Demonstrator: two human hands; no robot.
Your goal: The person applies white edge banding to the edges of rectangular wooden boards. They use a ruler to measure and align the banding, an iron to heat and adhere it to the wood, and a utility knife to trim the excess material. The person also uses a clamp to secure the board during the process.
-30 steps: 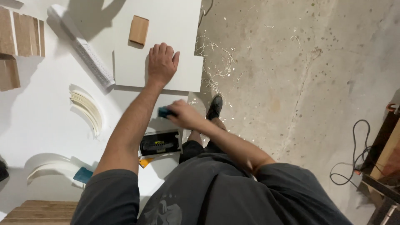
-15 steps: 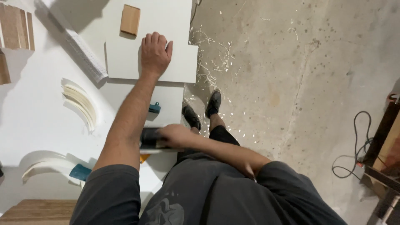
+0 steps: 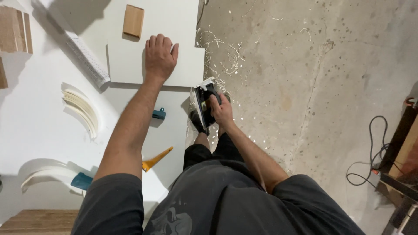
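Pressed left hand (image 3: 160,55) flat on white board (image 3: 183,65), gripped black power tool (image 3: 203,104) with right hand (image 3: 222,109) at board's edge.

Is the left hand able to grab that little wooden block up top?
Probably yes. The left hand lies flat on the white board, and the wooden block sits just beyond its fingers on that board, with nothing between them.

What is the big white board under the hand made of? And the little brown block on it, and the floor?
The white board looks like a smooth, matte coated panel, maybe laminate over pressed wood; its core is not visible. The left hand lies flat on it. The brown block looks like bare wood, with a light tan, grainy face. The floor looks like rough concrete: grey, speckled and stained, with pale shavings on it.
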